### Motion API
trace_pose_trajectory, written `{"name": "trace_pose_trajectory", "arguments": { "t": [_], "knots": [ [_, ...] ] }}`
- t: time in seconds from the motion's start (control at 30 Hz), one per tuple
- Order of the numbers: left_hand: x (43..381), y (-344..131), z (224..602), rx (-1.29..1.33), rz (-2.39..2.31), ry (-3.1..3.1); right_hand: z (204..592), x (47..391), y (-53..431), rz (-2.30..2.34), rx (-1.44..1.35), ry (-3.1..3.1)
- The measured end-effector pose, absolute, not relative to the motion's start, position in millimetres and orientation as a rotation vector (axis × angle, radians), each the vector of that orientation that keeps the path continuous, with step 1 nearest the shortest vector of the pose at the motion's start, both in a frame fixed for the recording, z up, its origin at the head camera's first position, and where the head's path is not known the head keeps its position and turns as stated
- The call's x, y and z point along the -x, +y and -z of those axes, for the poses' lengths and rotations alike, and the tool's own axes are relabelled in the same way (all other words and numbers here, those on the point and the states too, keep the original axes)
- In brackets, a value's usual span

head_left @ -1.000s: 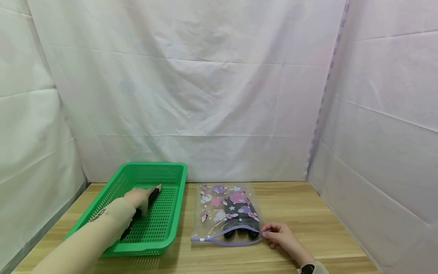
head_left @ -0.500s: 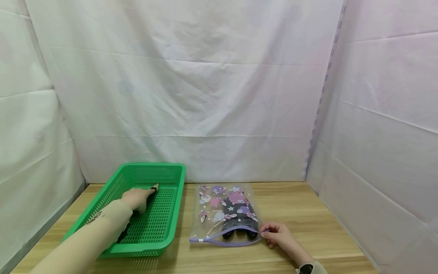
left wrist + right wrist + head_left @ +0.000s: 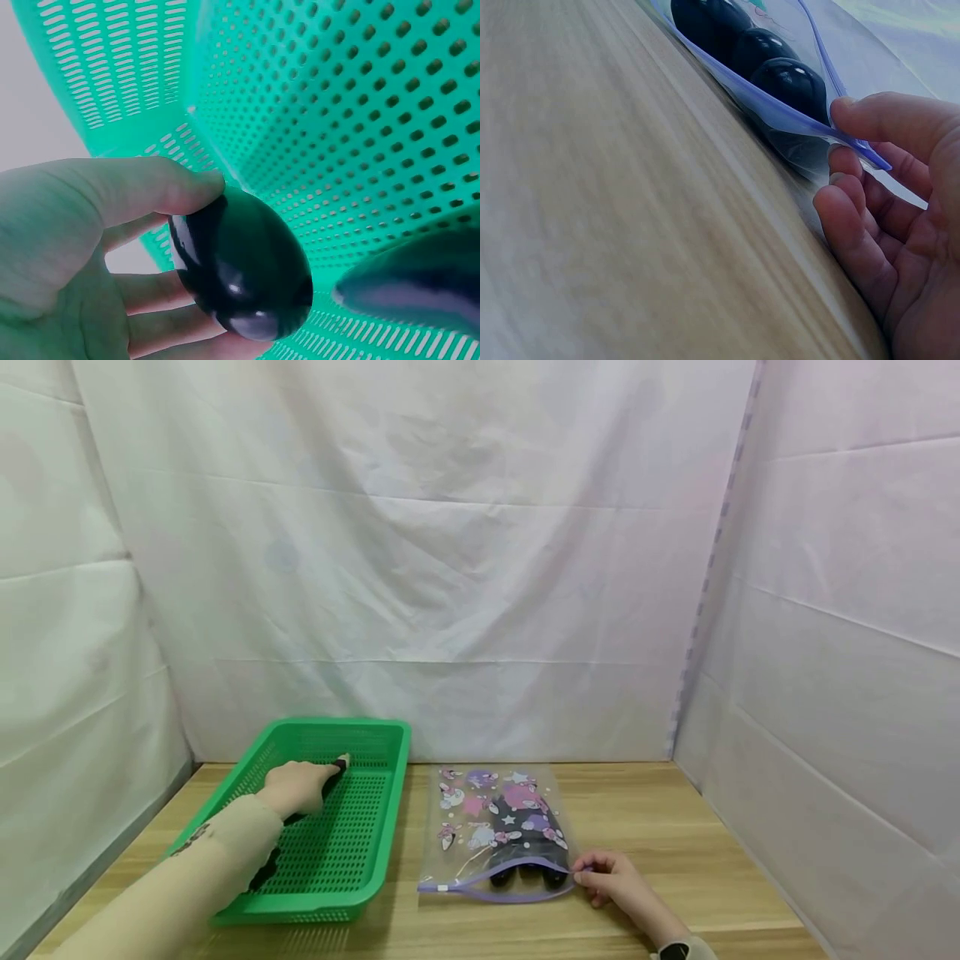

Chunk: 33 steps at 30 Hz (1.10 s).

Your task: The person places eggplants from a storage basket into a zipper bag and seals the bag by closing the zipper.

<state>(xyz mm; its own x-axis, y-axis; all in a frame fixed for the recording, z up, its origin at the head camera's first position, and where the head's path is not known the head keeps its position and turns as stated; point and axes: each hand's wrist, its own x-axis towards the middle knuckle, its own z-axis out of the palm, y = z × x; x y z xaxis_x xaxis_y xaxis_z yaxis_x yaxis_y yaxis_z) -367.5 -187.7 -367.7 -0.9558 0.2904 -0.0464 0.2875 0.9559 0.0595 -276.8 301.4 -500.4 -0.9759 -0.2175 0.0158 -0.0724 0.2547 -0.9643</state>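
Observation:
My left hand (image 3: 294, 787) is inside the green plastic basket (image 3: 300, 903), gripping a glossy, dark eggplant (image 3: 244, 262) between thumb and fingers. Its pale stem end points toward the back of the basket. A second eggplant (image 3: 420, 281) lies on the basket floor, partly hidden by the sleeve in the head view. With thumb and fingertips, my right hand (image 3: 613, 883) pinches the right corner of a clear zip bag (image 3: 457, 822) printed with pink and purple figures. Several eggplants (image 3: 787, 82) lie in the bag, their rounded ends showing at its parted mouth.
A white slider (image 3: 442, 887) sits at the left end of the bag's purple zip. Both basket and bag rest on a wooden table (image 3: 637, 802). White cloth (image 3: 450, 568) hangs behind and along both sides.
My left hand has risen slightly with the eggplant, and more of the second eggplant shows below the sleeve. The right hand keeps its pinch on the bag corner.

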Motion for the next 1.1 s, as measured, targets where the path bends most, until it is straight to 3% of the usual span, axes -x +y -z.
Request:
{"name": "trace_pose_trajectory", "arguments": {
  "t": [0.63, 1.1],
  "knots": [
    [358.6, -191.1, 349.6, -0.484, -0.125, 3.092, 503.6, 277.7, 302.7, 1.834, 0.267, 2.396],
    [343.4, -189.8, 332.4, -0.504, -0.154, 3.096, 475.7, 262.6, 289.9, 1.827, 0.257, 2.375]
  ]
}}
